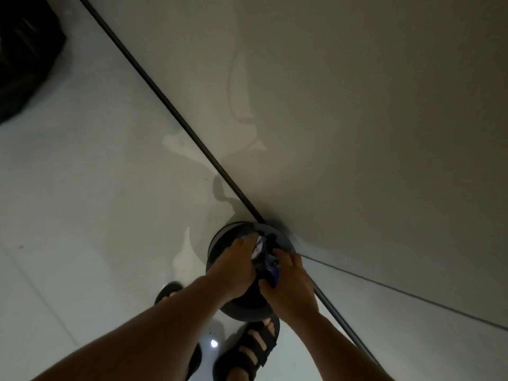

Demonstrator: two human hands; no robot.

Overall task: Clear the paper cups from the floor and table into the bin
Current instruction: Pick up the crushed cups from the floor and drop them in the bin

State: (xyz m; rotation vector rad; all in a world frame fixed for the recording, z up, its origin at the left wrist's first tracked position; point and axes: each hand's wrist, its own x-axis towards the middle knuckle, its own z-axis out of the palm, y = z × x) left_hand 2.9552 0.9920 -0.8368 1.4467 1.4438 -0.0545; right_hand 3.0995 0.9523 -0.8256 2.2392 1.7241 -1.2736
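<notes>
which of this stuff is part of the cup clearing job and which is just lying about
Part of the job: bin; white crumpled paper at the left hand; blue-printed piece in the grip of the right hand. It is too dim to tell whether these are cups.

Just there: dark bulky object at far left; sandals on the person's feet.

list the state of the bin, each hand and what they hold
bin: upright on the floor by the wall, top open
left hand: over the bin mouth, grips white crumpled paper
right hand: over the bin mouth, grips blue-purple piece
white crumpled paper: held, not yet dropped
blue-purple piece: held, not yet dropped
</notes>
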